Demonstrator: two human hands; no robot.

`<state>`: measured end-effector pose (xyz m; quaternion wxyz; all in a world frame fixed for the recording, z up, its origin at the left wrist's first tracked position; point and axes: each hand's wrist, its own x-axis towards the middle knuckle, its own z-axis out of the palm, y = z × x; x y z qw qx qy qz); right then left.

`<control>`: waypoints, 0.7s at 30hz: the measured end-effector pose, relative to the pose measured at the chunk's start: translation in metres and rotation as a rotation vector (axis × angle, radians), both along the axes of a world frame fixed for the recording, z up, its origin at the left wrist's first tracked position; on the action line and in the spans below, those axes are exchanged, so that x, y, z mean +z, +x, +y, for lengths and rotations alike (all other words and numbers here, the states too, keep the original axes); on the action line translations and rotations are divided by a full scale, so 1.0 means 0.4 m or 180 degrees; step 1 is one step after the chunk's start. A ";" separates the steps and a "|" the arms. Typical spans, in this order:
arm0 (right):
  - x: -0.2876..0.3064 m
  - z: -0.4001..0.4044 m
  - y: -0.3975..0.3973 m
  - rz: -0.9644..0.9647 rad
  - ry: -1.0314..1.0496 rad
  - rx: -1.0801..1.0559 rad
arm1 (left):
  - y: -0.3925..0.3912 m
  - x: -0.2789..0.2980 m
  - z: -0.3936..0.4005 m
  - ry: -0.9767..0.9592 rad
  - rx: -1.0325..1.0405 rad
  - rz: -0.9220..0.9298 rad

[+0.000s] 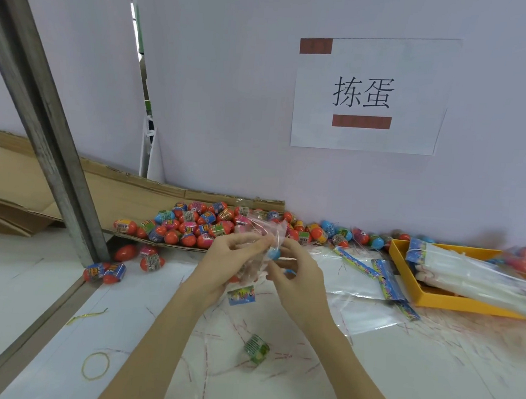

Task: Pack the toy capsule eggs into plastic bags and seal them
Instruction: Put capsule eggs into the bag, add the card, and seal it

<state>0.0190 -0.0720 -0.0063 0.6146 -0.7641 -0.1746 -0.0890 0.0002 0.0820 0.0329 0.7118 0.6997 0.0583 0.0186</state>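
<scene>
Item in work: one clear plastic bag [259, 246], raised above the tabletop [430, 370] between my left hand [223, 267] and right hand [293, 272], fingers of both curled and pinching the film, probably to hold its mouth wide for the blue egg [274, 253] sitting at my fingertips. Stock: pile of loose eggs [190, 225] on cardboard [130, 195] just behind, within reach; spare bags [358, 285] flat to the right beside a yellow tray [407, 273]. Wall sign [369, 92] reads 拣蛋; egg wrappers illegible.
</scene>
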 end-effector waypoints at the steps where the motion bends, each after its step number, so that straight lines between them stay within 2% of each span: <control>1: -0.001 -0.002 -0.001 -0.0084 -0.0095 -0.0097 | 0.000 -0.003 0.000 0.0085 -0.0066 0.0001; 5: -0.003 -0.015 0.007 0.0033 0.0170 -0.0494 | 0.003 -0.012 0.000 0.0376 -0.0139 -0.0352; 9: 0.006 -0.034 0.026 0.0406 0.0648 -0.0644 | 0.012 -0.022 0.000 0.1161 0.0134 -0.0838; 13: 0.022 -0.038 0.026 0.0381 0.1203 -0.0672 | 0.018 -0.034 -0.004 0.1690 0.0192 -0.0819; 16: 0.029 -0.042 0.021 0.0259 0.1351 -0.0808 | 0.023 -0.038 0.005 0.1731 -0.0039 -0.0723; 21: 0.053 -0.044 0.012 -0.0070 0.1017 -0.0777 | 0.023 -0.035 0.026 0.1650 -0.0515 -0.0574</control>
